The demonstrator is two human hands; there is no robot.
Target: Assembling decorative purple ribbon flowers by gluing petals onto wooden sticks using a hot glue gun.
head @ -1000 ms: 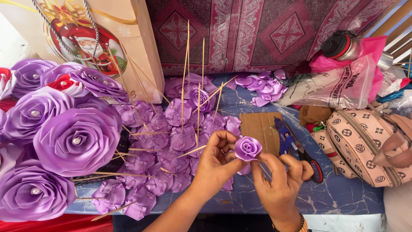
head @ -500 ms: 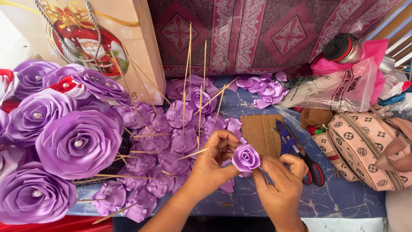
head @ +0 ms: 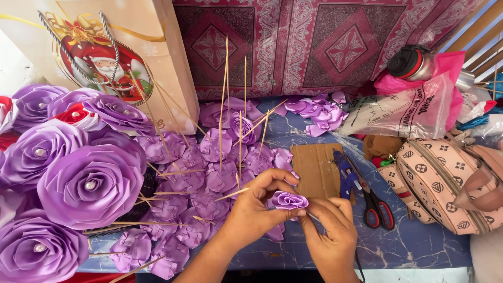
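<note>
Both hands pinched a small purple ribbon rose (head: 289,200) low over the blue marbled counter (head: 419,243): the left hand (head: 257,207) curled round its near side with fingertips pressed to the petals, and the right hand (head: 330,230) closed its grip on the base from below. Compared with a second earlier, the rose sat a little lower and further right, and the left fingers had folded more tightly over it. Just beyond lay a brown cardboard piece (head: 316,169), with a blue glue gun (head: 346,175) and red-handled scissors (head: 376,209) beside it. To the left, small purple roses on skewers (head: 209,173) covered the counter, unchanged, next to large purple roses (head: 89,183). A patterned pink bag (head: 445,183) rested at the right. Farthest back stood a gift bag (head: 115,57) and a maroon patterned cloth (head: 314,42).
</note>
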